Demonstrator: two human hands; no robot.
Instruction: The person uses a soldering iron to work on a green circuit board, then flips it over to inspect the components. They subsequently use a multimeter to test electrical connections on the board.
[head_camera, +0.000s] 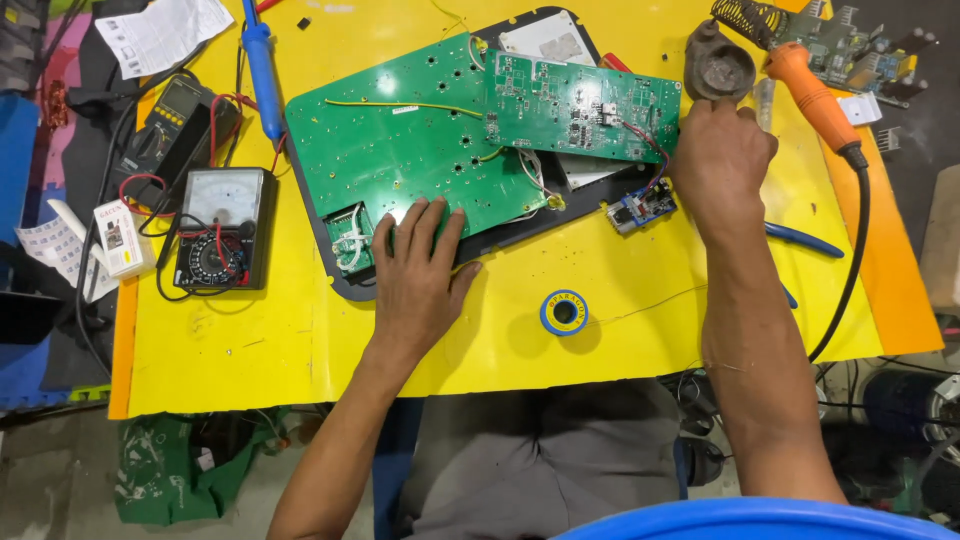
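Observation:
My left hand (418, 275) lies flat, fingers spread, on the near edge of a large green circuit board (400, 150) that rests on a black panel (335, 270). A smaller green circuit board (575, 105) overlaps the large one at the upper right, joined by wires. My right hand (720, 165) is curled at the small board's right end, just below a round dark iron-stand base (718, 68). Its fingers are hidden, so I cannot tell whether they hold anything. A small blue module (642, 207) on wires lies beside that hand.
An orange soldering iron (812, 95) rests at the top right, its cord trailing down. A blue solder spool (564, 312) sits near the front. An analog meter (222, 228), a digital meter (170, 125) and a blue-handled tool (262, 70) lie left. Blue-handled pliers (805, 240) lie right.

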